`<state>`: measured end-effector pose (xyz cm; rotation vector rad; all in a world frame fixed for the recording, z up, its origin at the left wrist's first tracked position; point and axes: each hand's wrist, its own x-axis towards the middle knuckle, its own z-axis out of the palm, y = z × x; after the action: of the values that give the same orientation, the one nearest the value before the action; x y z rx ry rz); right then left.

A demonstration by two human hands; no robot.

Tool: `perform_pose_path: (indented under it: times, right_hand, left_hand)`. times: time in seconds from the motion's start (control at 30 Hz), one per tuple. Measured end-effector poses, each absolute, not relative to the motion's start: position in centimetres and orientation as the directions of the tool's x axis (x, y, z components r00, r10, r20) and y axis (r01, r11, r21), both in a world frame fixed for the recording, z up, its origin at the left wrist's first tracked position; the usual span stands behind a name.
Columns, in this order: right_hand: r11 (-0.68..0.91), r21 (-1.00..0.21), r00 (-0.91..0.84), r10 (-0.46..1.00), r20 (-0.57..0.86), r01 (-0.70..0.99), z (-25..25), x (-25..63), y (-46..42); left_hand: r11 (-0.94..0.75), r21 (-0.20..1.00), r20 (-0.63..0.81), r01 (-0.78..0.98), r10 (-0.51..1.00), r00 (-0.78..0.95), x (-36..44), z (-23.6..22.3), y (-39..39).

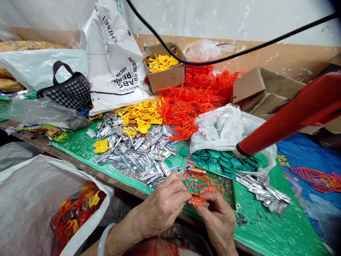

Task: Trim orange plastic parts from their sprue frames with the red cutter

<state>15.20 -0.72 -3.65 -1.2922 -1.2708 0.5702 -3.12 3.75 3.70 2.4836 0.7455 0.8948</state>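
Close to the table's front edge, both my hands meet on an orange plastic lattice piece (pixel 197 201). The fingers of my left hand (pixel 166 202) pinch it from the left, and my right hand (pixel 220 217) grips its right end with thumb and fingers. Just beyond lies an orange lattice frame (pixel 195 183), over a green tray (pixel 235 199) of small dark pieces; whether it joins the held piece I cannot tell. Shiny silver metal plates (pixel 138 153) are heaped beyond my left hand. What sits between my fingertips is partly hidden.
Yellow parts (pixel 144 112), a tangled orange pile (pixel 186 106) and green pieces (pixel 221 161) cover the table. A red tubular object (pixel 290 110) slants in from the right. A black cable (pixel 197 64) hangs across. An open white sack (pixel 32 199) of parts stands at left.
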Motion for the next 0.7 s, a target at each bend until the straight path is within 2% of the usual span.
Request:
perform_pose_path:
  times: [0.27, 0.4, 0.53, 0.7]
  right_hand:
    - [0.261, -0.944, 0.413, 0.851, 0.324, 0.204, -3.3, 14.1, -1.2]
    - [0.276, -0.935, 0.399, 0.85, 0.345, 0.222, -3.0, 13.8, -1.2]
    - [0.337, -0.878, 0.295, 0.848, 0.44, 0.339, -1.5, 14.2, -0.4]
    - [0.558, -0.741, -0.055, 0.811, 0.583, 0.373, 0.8, 15.8, 0.9]
  left_hand:
    - [-0.786, 0.54, 0.473, 0.3, 0.579, 0.664, -3.0, 4.0, 3.9]
    - [-0.752, 0.594, 0.473, 0.286, 0.614, 0.632, -3.0, 4.1, 3.6]
    - [-0.692, 0.632, 0.41, 0.35, 0.681, 0.606, -3.6, 4.1, 3.7]
    - [-0.724, 0.548, 0.449, 0.418, 0.677, 0.583, -4.7, 4.2, 3.7]
